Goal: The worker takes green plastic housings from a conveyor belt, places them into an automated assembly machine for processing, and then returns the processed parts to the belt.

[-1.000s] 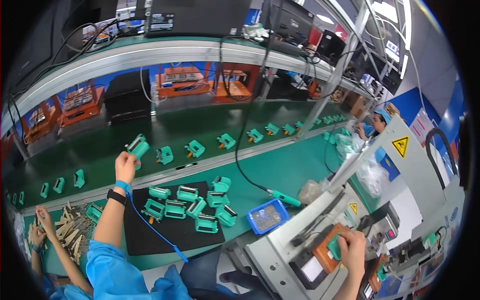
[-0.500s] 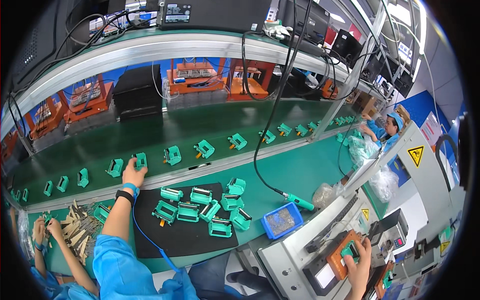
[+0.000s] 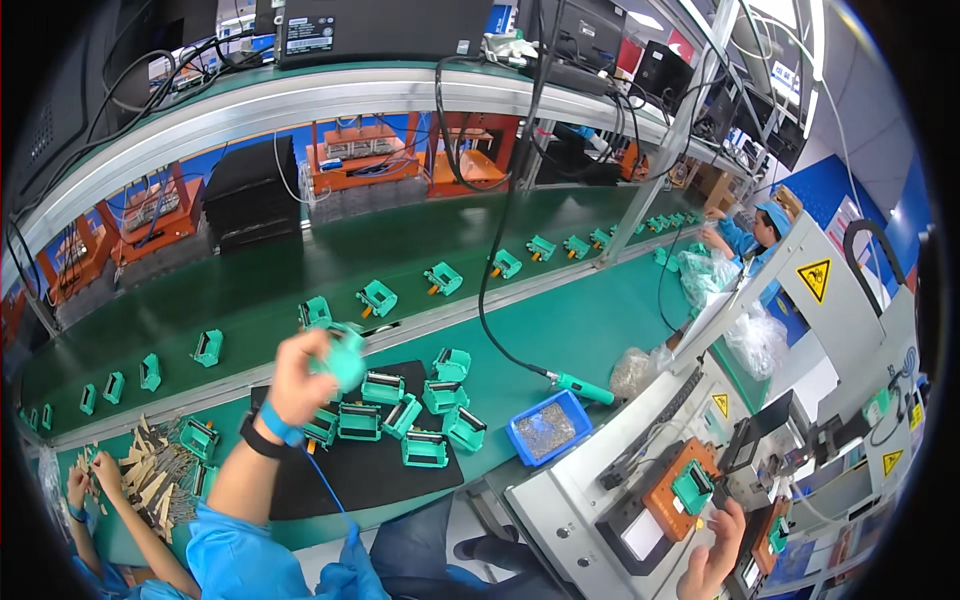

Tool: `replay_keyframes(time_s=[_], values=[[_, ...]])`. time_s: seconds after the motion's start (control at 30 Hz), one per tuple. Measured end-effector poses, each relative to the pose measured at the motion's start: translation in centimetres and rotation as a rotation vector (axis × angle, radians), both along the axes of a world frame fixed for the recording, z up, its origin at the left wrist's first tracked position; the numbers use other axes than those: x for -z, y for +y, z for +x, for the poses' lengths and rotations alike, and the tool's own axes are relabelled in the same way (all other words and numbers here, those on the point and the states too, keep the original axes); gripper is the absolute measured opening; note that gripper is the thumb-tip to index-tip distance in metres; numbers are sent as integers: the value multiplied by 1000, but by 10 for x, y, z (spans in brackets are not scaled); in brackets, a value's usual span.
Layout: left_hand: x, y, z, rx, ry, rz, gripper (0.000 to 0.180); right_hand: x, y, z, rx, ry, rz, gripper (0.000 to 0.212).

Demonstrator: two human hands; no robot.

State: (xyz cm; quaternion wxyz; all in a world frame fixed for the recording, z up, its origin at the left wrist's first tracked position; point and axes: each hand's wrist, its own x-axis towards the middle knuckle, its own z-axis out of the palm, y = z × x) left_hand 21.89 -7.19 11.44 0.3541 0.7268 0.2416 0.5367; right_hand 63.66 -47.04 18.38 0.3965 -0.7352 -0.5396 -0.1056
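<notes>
My left hand (image 3: pixel 303 375) grips a green plastic housing (image 3: pixel 345 360), blurred by motion, above the near edge of the conveyor. Below and beside it, several similar green housings (image 3: pixel 359 421) with black bars lie on a black mat (image 3: pixel 300 483). At the lower right, my right hand (image 3: pixel 716 556) has its fingers apart and holds nothing. Just beyond its fingertips, another green housing (image 3: pixel 692 486) sits in an orange fixture (image 3: pixel 662 497) on the grey machine (image 3: pixel 545 520).
Spaced green housings ride the dark green conveyor (image 3: pixel 250 270). A blue tray (image 3: pixel 548 428) of small metal parts and a green electric screwdriver (image 3: pixel 583 388) lie right of the mat. At left, another person's hands (image 3: pixel 100 473) work beside a strip pile (image 3: pixel 160 465); a co-worker (image 3: pixel 745 235) sits far right.
My left hand has lifted a green housing off the conveyor and moved right and nearer. My right hand has let go of the housing in the orange fixture and drawn back.
</notes>
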Motion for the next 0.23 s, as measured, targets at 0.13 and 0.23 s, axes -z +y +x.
replay_keyframes(time_s=[0.13, 0.23], values=[[-64, -84, 98, 403, 124, 261, 50, 5, -8, -30, -276, 213, 81, 61], [-71, -143, 162, 662, 130, 423, 56, 44, -21, -10, -518, 155, 280, 62]])
